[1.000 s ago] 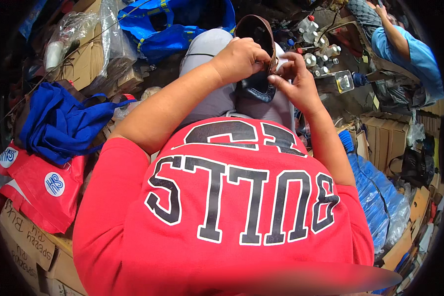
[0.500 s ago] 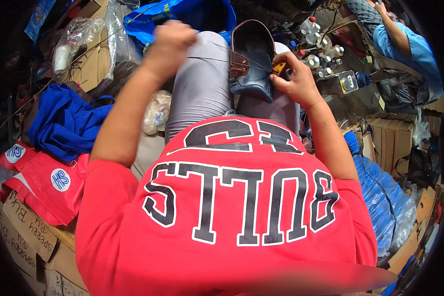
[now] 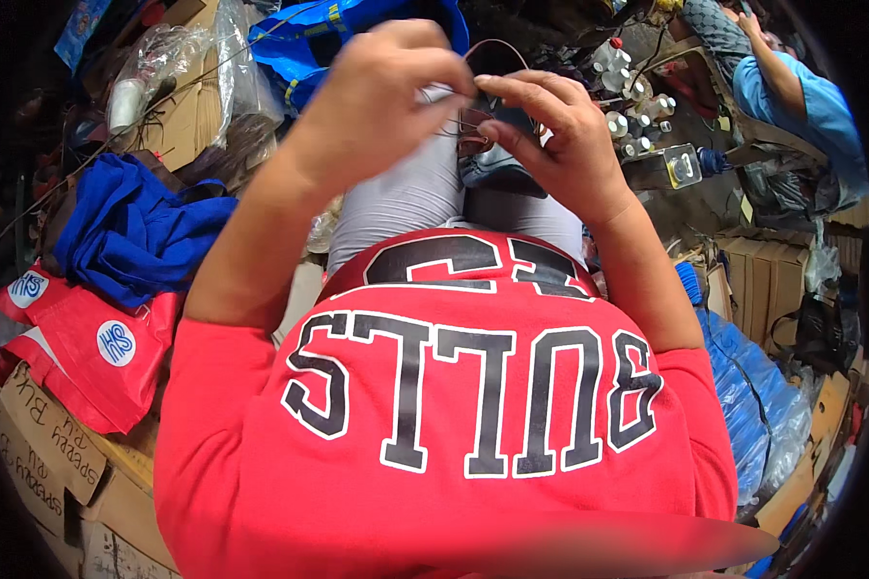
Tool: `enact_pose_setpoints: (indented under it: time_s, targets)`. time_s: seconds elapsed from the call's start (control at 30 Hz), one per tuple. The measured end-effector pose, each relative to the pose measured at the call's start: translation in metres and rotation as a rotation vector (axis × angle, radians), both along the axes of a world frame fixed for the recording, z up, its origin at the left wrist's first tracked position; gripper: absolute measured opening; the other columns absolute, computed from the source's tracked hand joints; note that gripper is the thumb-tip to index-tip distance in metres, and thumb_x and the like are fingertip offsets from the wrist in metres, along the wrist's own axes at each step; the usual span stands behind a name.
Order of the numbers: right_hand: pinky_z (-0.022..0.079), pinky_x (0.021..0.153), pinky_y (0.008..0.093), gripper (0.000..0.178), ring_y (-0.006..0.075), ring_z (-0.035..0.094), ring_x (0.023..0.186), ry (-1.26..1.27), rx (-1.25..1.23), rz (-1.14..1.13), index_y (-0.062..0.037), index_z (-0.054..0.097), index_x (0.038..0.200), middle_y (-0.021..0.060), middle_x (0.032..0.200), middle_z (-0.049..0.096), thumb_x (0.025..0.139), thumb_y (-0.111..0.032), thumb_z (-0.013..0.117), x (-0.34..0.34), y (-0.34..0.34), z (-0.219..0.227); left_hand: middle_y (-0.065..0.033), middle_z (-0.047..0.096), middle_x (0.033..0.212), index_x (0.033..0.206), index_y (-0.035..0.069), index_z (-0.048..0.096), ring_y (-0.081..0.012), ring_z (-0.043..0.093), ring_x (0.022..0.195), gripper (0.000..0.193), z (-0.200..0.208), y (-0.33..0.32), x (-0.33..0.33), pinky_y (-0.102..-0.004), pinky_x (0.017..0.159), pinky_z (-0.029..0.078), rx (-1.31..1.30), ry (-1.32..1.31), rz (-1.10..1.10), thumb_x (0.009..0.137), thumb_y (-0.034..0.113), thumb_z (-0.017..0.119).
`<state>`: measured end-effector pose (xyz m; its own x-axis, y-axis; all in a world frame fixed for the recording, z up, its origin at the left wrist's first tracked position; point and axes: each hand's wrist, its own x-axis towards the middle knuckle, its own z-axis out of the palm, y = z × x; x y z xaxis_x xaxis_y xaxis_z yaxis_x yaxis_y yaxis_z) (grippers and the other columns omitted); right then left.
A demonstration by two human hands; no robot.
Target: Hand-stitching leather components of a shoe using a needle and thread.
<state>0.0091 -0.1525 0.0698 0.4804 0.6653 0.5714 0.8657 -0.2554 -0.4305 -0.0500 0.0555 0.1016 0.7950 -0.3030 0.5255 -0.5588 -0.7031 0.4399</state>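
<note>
Far left: blue cloth [image 3: 130, 232] heaped on red bags [image 3: 87, 347], cardboard boxes [image 3: 48, 454] below, all unmoved over the last second. Above them, clear plastic bags [image 3: 198, 58] on cardboard, same spot.

Centre: left hand [image 3: 381, 96] back at the shoe [image 3: 497, 159] after swinging out up-left half a second ago. Now curled, fingertips pinched together at the shoe's collar; probably gripping a thread or lace end, too small to confirm. Looks like a pull stroke finished and hand returned for the next pass.

Shoe resting on the grey-trousered lap, dark upper with brown rim, opening facing away, position barely changed.

Right of centre: right hand [image 3: 565, 145] holding the shoe's rim throughout, fingers bent, thumb and forefinger closed on the edge, meeting left fingertips.

Further right: small bottles [image 3: 637, 106] on cluttered ground, undisturbed. Top right: another person's arm in blue sleeve [image 3: 792, 92], well apart from the work. Lower right: blue plastic sack [image 3: 753, 386].
</note>
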Motion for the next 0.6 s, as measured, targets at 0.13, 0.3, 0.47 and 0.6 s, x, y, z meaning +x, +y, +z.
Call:
enact_pose_setpoints:
  time_s: [0.13, 0.3, 0.47, 0.6]
  targets:
    - [0.048, 0.07, 0.0268, 0.014, 0.0176, 0.063, 0.076, 0.392, 0.138, -0.033, -0.0058, 0.068, 0.094, 0.0072, 0.083, 0.066, 0.081, -0.003, 0.065, 0.0, -0.019, 0.007, -0.008, 0.06, 0.085, 0.087, 0.005, 0.065, -0.0222, 0.06, 0.081, 0.019, -0.008, -0.02, 0.014, -0.0297, 0.069, 0.048, -0.125, 0.025, -0.037, 0.071, 0.008, 0.075]
    - [0.051, 0.071, 0.0242, 0.035, 0.0119, 0.058, 0.074, 0.835, 0.922, 0.078, 0.0066, 0.053, 0.121, 0.0079, 0.086, 0.061, 0.094, -0.016, 0.055, 0.044, -0.13, 0.058, -0.0122, 0.061, 0.099, 0.098, 0.005, 0.064, -0.0316, 0.058, 0.095, 0.038, -0.097, 0.015, 0.003, -0.0385, 0.083, 0.045, 0.267, -0.046, 0.184, 0.08, 0.039, 0.066]
    - [0.048, 0.066, 0.0249, 0.027, 0.0094, 0.058, 0.075, 0.617, 0.228, -0.302, -0.0054, 0.062, 0.113, 0.0048, 0.088, 0.065, 0.086, -0.008, 0.062, 0.031, -0.083, 0.061, -0.0023, 0.053, 0.074, 0.087, 0.001, 0.058, -0.0139, 0.048, 0.072, 0.023, -0.014, 0.009, -0.027, -0.0288, 0.064, 0.039, -0.065, 0.81, -0.164, 0.088, 0.023, 0.062]
    - [0.048, 0.066, 0.0273, 0.018, 0.013, 0.062, 0.077, 0.608, -0.264, 0.254, -0.0017, 0.064, 0.097, 0.0082, 0.084, 0.066, 0.081, -0.01, 0.066, 0.009, -0.011, 0.048, 0.0048, 0.041, 0.067, 0.08, 0.0, 0.055, -0.0027, 0.036, 0.065, 0.021, 0.043, -0.004, -0.027, -0.0206, 0.055, 0.031, -0.325, 0.7, -0.316, 0.09, 0.017, 0.062]
